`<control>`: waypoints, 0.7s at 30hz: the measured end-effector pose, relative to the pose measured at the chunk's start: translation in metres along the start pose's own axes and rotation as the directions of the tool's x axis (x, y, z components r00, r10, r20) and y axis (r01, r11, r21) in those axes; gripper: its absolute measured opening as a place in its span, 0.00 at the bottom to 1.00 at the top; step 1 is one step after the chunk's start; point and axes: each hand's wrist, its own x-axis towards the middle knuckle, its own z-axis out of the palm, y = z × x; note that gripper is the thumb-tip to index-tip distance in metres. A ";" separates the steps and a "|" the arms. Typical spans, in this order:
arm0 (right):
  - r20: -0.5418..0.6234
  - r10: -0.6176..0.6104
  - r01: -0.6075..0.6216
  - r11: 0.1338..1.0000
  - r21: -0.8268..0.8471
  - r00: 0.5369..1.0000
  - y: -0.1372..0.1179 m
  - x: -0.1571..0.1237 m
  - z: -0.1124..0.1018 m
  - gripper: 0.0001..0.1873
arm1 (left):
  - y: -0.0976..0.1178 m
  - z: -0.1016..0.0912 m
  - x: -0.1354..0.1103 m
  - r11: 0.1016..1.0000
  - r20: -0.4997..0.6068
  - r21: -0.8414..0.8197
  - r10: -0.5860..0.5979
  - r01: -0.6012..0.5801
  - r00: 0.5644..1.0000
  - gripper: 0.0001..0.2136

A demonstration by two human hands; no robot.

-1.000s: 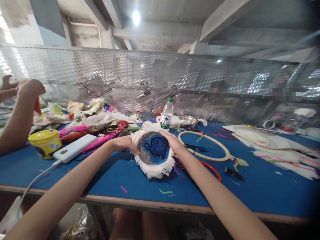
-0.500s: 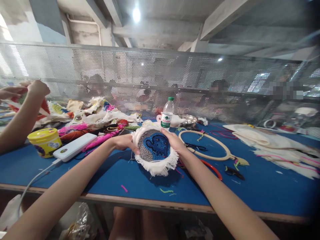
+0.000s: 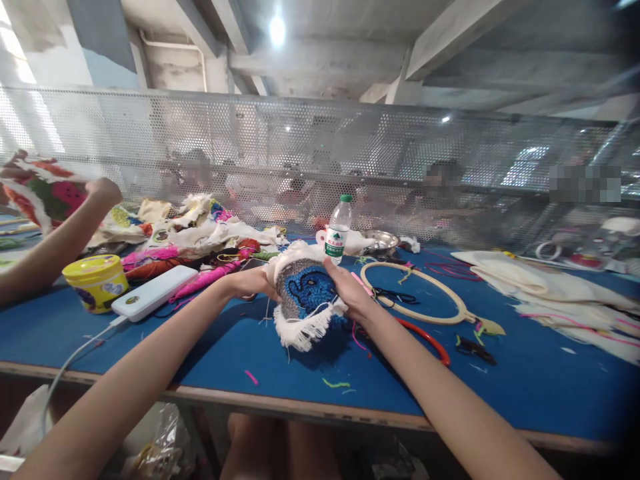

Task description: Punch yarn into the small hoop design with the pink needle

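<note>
I hold a round tufted piece point(image 3: 305, 297) with a blue figure on grey and a white fringed edge, tilted up over the blue table point(image 3: 250, 357). My left hand point(image 3: 250, 283) grips its left edge with closed fingers. My right hand point(image 3: 350, 293) grips its right side, fingers wrapped over the fringe. The piece is bent and partly folded between both hands.
A wooden hoop point(image 3: 417, 300) and a red tool point(image 3: 425, 337) lie right of my hands. A water bottle point(image 3: 338, 230), a metal bowl point(image 3: 381, 241), a yellow tub point(image 3: 97, 282), a white power bank point(image 3: 153, 300) and heaped fabrics point(image 3: 200, 233) stand behind. Another person's arm point(image 3: 55, 243) holds cloth at left. White cloth point(image 3: 555, 290) lies far right.
The tufted piece has been squeezed narrower and tipped up between my hands. The other person at left has lifted a colourful cloth higher.
</note>
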 end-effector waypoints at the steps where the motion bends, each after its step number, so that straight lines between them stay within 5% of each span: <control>1: -0.042 -0.032 0.030 0.999 -0.038 0.999 0.000 0.000 0.000 0.25 | -0.001 0.001 0.001 1.000 -0.001 -0.009 0.003 -0.003 1.000 0.18; 5: -0.223 -0.146 0.103 0.976 -0.194 0.964 0.001 0.003 -0.005 0.25 | -0.005 0.012 0.008 0.996 -0.151 0.028 0.084 -0.081 0.985 0.35; 7: -0.291 -0.179 0.111 0.965 -0.236 0.940 0.003 0.006 -0.009 0.26 | -0.005 0.019 0.010 0.965 -0.328 0.205 0.223 -0.161 0.918 0.44; 9: -0.327 -0.198 0.117 0.961 -0.250 0.924 0.004 0.008 -0.011 0.26 | -0.004 0.024 0.011 0.861 -0.425 0.472 0.412 -0.191 0.806 0.46; 12: -0.299 -0.219 0.151 0.960 -0.234 0.929 0.004 0.008 -0.009 0.27 | 0.003 0.027 0.008 0.563 -0.297 0.814 0.618 -0.146 0.728 0.41; 15: -0.199 -0.210 0.178 0.970 -0.165 0.957 0.001 0.005 -0.004 0.26 | 0.011 0.027 0.003 0.282 -0.061 0.947 0.631 -0.155 0.773 0.39; 17: -0.130 -0.152 0.140 0.985 -0.096 0.980 0.000 0.002 0.001 0.26 | 0.016 0.028 0.000 0.211 0.040 0.957 0.588 -0.201 0.808 0.39; 21: -0.035 -0.031 0.030 0.999 -0.024 0.999 0.001 -0.002 0.006 0.24 | 0.022 0.031 -0.003 0.233 0.105 0.931 0.568 -0.282 0.816 0.38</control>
